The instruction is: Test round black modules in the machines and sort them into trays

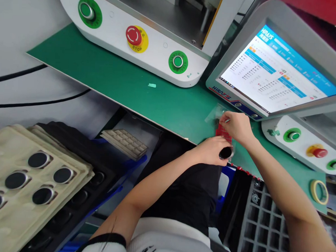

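My left hand (211, 151) is at the front edge of the green bench, closed around a round black-faced part with a silver rim (226, 153). Its fingertips rest by a red sheet (223, 133) marked with a grid of lines. Over the far end of that sheet, my right hand (237, 126) is closed in a pinch. A small pale sliver shows at its fingertips, too small to name. Clear plastic film (214, 112) lies beside and under the red sheet.
A white machine base (154, 53) with green buttons and a red stop button stands behind. Right of it is a lit monitor (281, 71). Tape roll (319, 192) lies at right. Beige trays (58, 151) with black discs are stacked left; a grey compartment tray (264, 223) is lower right.
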`<move>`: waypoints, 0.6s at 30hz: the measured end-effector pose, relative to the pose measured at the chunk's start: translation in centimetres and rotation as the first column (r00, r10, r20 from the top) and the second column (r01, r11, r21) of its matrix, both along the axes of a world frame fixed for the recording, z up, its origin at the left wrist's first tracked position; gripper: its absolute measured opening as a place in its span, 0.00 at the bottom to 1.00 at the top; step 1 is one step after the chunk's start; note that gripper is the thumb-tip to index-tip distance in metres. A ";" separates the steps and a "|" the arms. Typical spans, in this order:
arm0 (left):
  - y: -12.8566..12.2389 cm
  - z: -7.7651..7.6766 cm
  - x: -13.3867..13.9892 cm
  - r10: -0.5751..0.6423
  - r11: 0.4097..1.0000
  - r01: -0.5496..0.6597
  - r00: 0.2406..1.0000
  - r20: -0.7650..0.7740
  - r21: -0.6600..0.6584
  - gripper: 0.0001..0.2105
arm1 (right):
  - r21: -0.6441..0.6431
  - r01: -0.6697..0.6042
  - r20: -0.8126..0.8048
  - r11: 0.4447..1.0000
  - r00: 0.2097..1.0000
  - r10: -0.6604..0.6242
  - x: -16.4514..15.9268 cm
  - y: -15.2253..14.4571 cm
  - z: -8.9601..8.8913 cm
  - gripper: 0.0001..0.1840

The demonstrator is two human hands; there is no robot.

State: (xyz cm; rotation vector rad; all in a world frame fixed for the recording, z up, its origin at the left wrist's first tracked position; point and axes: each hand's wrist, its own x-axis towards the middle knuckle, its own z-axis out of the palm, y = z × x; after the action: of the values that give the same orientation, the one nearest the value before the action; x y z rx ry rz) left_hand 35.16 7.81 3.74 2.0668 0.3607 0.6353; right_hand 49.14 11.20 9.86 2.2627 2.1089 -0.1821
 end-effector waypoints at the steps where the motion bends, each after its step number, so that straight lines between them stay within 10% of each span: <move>1: 0.0 0.0 0.0 -0.001 1.000 0.001 1.000 0.006 0.000 0.20 | 0.000 -0.006 0.006 1.000 1.000 0.006 0.0 -0.2 0.0 0.07; 18: 0.1 -0.3 0.0 -0.010 1.000 0.010 0.999 0.040 -0.003 0.21 | -0.093 0.001 0.115 0.996 0.993 0.010 -0.5 0.2 1.1 0.11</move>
State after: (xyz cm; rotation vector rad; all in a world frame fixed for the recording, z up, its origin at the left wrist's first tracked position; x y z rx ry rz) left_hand 35.17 7.89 3.41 2.0490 0.3282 0.6688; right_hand 48.61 11.41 10.98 2.1616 2.0051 -0.1425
